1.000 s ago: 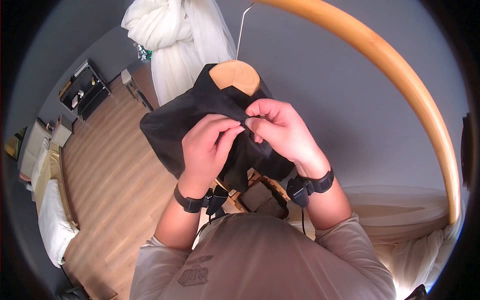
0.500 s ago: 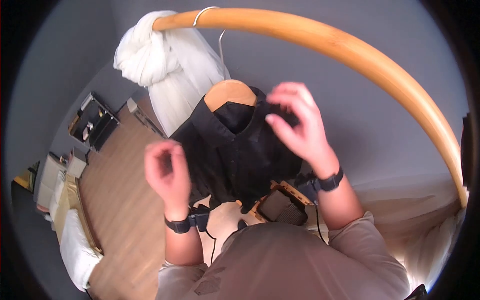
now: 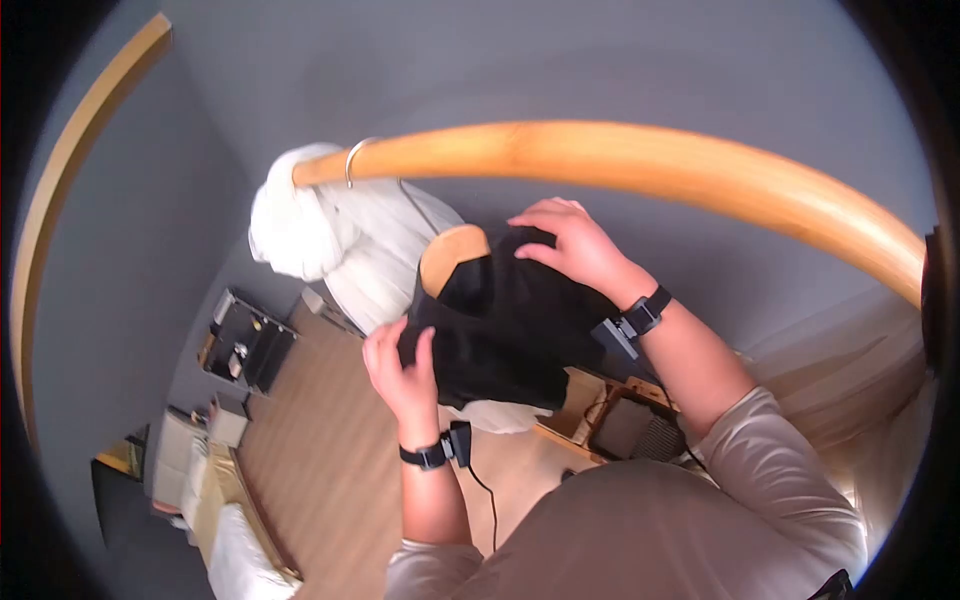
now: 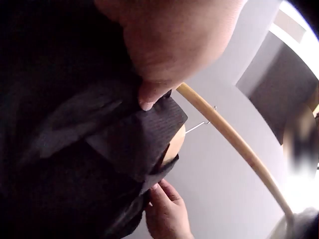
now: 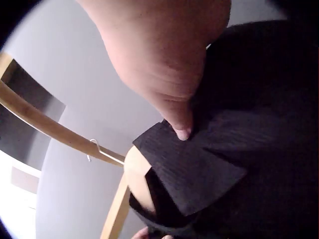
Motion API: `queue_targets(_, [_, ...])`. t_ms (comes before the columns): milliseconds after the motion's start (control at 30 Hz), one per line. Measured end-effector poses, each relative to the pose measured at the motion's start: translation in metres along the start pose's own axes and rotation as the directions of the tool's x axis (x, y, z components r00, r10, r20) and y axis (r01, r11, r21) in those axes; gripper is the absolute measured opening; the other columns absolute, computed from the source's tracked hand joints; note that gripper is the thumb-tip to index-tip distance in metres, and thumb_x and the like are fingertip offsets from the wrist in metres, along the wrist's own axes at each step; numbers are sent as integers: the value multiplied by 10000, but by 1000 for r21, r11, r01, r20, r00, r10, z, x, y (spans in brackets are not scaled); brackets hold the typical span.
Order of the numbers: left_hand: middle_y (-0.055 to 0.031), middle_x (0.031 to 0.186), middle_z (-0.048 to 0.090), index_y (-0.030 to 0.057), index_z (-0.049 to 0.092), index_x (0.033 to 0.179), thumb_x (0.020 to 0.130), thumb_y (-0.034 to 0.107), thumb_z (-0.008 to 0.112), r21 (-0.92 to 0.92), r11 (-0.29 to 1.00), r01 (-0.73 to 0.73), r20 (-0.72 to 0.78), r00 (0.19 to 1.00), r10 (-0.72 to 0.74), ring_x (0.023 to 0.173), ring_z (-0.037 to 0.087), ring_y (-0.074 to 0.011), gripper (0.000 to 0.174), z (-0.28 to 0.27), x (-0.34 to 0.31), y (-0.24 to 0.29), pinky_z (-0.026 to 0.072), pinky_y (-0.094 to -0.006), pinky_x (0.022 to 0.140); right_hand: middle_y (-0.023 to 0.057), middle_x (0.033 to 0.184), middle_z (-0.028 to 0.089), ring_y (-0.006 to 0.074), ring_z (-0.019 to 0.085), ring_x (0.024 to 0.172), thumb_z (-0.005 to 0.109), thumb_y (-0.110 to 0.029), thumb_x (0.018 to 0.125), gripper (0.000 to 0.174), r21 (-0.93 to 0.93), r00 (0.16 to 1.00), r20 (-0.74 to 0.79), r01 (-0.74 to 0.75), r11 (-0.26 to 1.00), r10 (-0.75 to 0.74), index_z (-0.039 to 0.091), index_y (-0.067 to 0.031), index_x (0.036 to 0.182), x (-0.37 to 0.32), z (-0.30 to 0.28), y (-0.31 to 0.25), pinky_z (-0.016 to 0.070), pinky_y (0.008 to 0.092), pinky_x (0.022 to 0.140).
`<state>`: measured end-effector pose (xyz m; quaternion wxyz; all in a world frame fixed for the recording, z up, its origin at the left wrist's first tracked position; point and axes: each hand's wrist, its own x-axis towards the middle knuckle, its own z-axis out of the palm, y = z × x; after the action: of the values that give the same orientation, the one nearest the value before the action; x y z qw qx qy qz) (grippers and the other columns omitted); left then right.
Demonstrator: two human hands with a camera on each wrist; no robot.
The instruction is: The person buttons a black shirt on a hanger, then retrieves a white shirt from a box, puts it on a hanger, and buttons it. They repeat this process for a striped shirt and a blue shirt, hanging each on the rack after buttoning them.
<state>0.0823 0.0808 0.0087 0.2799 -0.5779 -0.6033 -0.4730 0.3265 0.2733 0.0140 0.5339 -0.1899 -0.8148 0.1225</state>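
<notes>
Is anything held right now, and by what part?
Yes, the shirt, one shoulder in each hand, beside the collar: left hand on one side, right hand on the other.

Black collared shirt (image 3: 510, 345), on hanger (image 3: 453, 257)

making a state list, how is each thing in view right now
black collared shirt: on hanger, collar folded down
pale wooden hanger: hooked over the curved wooden rail
white sheer fabric: knotted round the rail's end
tan box: open-topped, grey items inside
left hand: grips shirt near collar
right hand: grips shirt near collar
</notes>
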Motion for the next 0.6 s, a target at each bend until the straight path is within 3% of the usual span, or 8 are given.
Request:
queue_targets(33, [-159,1103,670,14,667,1193,773,21,864,51,999,0,10,1000,-1,1044,654,-309,464,-3,-5,-2,527,-392,926,125,1018,735,371,679,977,776,-235,882,359,-141,999,0,37,989,-38,708,-66,1191,-5,-6,6,519,425,930])
queue_targets(67, [-179,1146,654,0,631,1255,841,67,816,3,997,82,38,996,-82,1075,642,-344,458,-5,-12,-10,514,-420,956,131,1089,729,384,668,1044,772,-235,877,391,-200,997,43,-57,978,67,693,-92,1232,-14,-9,17,501,437,961])
queue_targets(167, [-198,1156,639,-5,619,1276,939,129,723,-6,975,223,261,941,-214,1107,622,-382,377,-16,-18,-27,503,-437,967,129,1190,711,350,634,1141,754,-180,903,337,-127,954,50,-288,949,297,694,-100,1226,-32,-8,36,474,436,1021])
queue_targets(200, [-213,1114,646,-13,621,1267,1005,138,617,15,980,197,268,944,-194,1069,632,-403,302,-17,-18,-28,509,-440,945,151,1207,705,365,638,1144,737,-148,902,337,-64,953,6,-302,951,303,686,-90,1230,-35,-4,38,495,453,1006])
queue_targets(333, [-208,1006,673,-3,665,1192,1010,156,623,73,972,223,200,952,-233,950,665,-407,246,-19,-18,-29,527,-440,837,182,1195,699,394,639,1137,723,-90,870,373,-232,966,-65,-259,938,251,678,-83,1241,-33,19,48,516,476,975])
queue_targets(433, [-198,988,683,0,681,1171,1011,172,629,68,965,255,170,950,-263,928,677,-392,240,-25,-16,-22,530,-435,821,204,1150,680,433,618,1123,735,-123,858,291,-311,969,-109,-246,918,223,687,-70,1141,-22,40,55,514,506,934])
queue_targets(600, [-199,984,696,-4,694,1169,1009,166,631,23,961,277,109,954,-278,922,689,-386,241,-23,-19,-31,536,-425,830,171,1162,690,386,637,1102,706,-90,867,368,-203,973,-127,-215,955,192,679,-67,1233,-2,77,65,525,484,945])
